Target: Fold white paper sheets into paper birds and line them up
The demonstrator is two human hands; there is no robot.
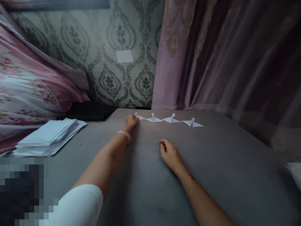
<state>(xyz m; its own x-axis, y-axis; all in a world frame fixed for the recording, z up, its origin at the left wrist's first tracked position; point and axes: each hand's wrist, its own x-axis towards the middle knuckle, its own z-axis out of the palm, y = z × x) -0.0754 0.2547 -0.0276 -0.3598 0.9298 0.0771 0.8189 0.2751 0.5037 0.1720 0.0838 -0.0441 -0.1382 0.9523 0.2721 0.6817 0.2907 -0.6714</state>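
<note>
L-most folded paper pc (140, 117) stood at approx 12 o'clock (wearer's view, 12 = straight ahead), far side of table. L hand (131, 121) was at its L edge, fingertips touching or nearly so; couldn't tell if pinching. Three more folded pcs, (153, 119) (172, 119) (192, 123) ran in a row from 12 to 1 o'clock, points nearly meeting. R hand (170, 153) was nearer the wearer, btwn 12 & 1, loosely curled, gap btwn thumb & fingers, nothing seen in it. Risk, my judgement: a sideways nudge by L hand could've shoved L-most pc into its neighbor & knocked the row askew; light paper prob. slid or tipped easily; hard squeeze could've creased it. Surface: plain gray table (145, 175), w/ white paper stack (47, 135) at 10 & dark flat item (91, 111) at 11. Room: patterned wall (127, 84) at 12, pink curtain (169, 78) from 12 toward 1, floral cloth (25, 84) btwn 10 & 11; dim light.
</note>
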